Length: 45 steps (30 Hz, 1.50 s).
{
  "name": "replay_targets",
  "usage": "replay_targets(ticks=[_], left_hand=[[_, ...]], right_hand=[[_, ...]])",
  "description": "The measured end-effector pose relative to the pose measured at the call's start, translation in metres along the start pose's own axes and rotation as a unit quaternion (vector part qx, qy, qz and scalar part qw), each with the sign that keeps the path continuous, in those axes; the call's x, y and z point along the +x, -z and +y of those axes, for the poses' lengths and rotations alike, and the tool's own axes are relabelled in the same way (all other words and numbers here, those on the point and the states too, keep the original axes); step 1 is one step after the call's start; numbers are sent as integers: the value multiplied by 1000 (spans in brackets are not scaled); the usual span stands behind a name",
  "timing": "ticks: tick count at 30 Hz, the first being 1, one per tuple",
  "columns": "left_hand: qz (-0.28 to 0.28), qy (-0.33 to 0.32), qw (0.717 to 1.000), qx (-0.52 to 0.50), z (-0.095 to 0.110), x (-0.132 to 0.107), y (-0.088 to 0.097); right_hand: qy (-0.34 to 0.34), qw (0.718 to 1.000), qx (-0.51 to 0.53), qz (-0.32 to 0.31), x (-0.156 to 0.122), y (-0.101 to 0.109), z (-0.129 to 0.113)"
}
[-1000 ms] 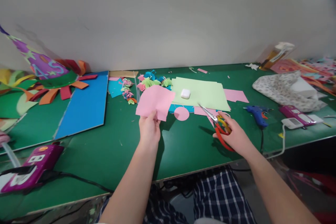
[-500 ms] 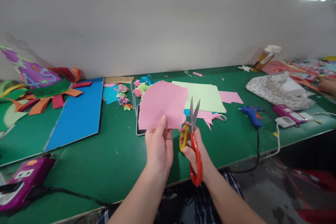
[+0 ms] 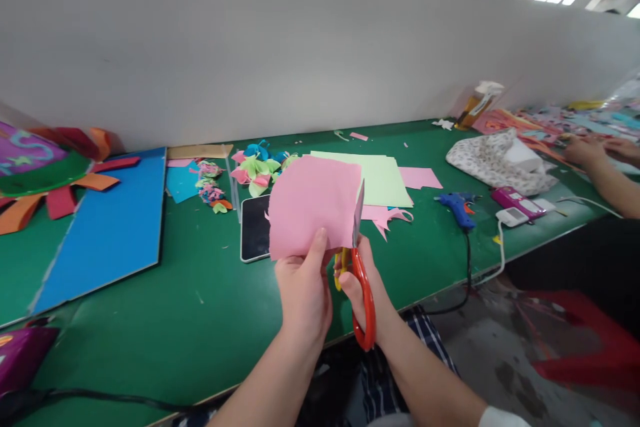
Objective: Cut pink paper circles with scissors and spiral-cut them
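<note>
The paper (image 3: 313, 203) was pink and mostly flat, raised near the middle of the view with its broad face showing, rounded toward ten o'clock and straighter at three. The scissors (image 3: 369, 297), one loop red, one yellow, had their metal blades toward twelve along the paper's three o'clock edge, partly hidden.

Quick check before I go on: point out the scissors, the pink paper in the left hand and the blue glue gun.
Scissors (image 3: 369, 295): head view, on the red handle.
Pink paper (image 3: 315, 203): head view, middle of its face.
Blue glue gun (image 3: 457, 208): head view, on its body.
</note>
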State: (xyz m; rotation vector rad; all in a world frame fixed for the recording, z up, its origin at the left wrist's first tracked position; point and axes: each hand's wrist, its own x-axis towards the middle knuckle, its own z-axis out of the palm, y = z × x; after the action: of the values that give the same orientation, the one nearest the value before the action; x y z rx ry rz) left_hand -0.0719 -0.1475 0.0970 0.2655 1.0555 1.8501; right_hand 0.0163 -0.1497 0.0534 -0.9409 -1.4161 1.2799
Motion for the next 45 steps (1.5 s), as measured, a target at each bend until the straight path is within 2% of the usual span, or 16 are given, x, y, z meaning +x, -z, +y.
replay_targets(ticks=[6,12,26,33,45], left_hand=[[-9,-6,1000,-10,0,2,1],[-4,-23,1000,-20,3,5,2],[18,-7,1000,-16,4,4,1],[-15,13,1000,-23,-2,2,1],[-9,27,998,-47,1,-4,-3]], right_hand=[[0,1000,0,5,2,2,-2],[-19,1000,-20,5,-1,4,8],[-7,997,-78,-1,-4,7,7],[11,998,-57,6,-2,7,3],[-9,996,-85,20,-4,6,2]])
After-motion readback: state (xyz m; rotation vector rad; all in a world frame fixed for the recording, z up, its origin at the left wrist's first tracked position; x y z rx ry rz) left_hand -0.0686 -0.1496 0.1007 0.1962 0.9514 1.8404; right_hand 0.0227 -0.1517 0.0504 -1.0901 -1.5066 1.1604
